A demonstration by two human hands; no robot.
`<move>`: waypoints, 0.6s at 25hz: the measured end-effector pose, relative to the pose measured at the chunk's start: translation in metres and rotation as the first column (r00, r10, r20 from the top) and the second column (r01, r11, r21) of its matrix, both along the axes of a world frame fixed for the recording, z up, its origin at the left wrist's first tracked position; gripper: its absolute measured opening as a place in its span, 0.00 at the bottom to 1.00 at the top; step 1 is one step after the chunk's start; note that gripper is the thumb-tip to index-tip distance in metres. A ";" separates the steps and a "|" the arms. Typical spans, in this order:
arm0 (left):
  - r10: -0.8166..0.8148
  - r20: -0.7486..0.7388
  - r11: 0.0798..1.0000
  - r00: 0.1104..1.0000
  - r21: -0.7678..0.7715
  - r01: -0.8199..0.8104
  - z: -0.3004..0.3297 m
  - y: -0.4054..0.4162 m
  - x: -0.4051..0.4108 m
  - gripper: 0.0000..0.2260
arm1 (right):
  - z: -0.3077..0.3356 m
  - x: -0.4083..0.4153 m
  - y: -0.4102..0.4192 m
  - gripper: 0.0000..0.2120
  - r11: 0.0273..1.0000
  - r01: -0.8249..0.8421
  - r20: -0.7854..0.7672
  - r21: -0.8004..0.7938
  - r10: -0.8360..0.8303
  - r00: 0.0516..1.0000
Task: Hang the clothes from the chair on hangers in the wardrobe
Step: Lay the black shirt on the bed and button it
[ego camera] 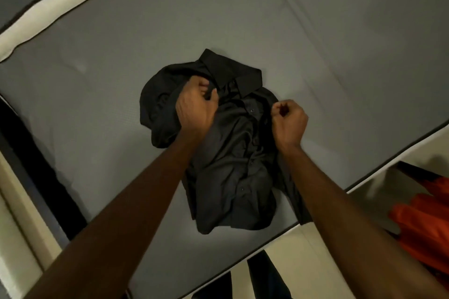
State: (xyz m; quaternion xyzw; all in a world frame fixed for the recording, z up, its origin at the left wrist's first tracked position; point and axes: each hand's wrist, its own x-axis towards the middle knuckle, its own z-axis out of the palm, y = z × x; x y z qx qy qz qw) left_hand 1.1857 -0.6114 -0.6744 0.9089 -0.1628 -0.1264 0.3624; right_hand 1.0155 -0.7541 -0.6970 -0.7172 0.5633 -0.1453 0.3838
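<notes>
Black shirt point(233, 153) lies crumpled near the mattress point(315, 31) front edge; left hand point(196, 107) grips its shoulder, right hand point(289, 120) pinches its front placket

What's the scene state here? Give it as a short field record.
garment: black shirt, crumpled, collar away from the person
surface: grey mattress
left hand: grip on shirt fabric near the collar
right hand: fingers curled, pinching the shirt's right edge
hanger: none in view
other: orange fabric at lower right, off the mattress
</notes>
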 end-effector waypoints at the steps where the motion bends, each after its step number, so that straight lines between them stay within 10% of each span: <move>1: -0.057 0.045 0.996 0.997 0.065 0.054 -0.003 -0.008 0.022 0.14 | -0.010 0.015 -0.013 0.04 0.998 -0.040 -0.003 -0.041 0.039 0.999; 5: -0.299 -0.032 0.891 0.954 0.349 0.291 -0.020 -0.028 0.095 0.38 | -0.048 0.051 -0.048 0.21 0.983 -0.182 -0.138 0.024 0.183 0.973; 8: -0.408 -0.214 0.777 0.888 0.428 0.461 -0.030 -0.027 0.122 0.47 | -0.049 0.056 -0.059 0.12 0.975 -0.193 -0.054 0.107 0.200 0.978; 15: -0.413 -0.332 0.763 0.848 0.381 0.522 -0.019 -0.014 0.110 0.10 | -0.038 0.042 -0.049 0.14 0.939 -0.305 -0.158 0.159 0.330 0.931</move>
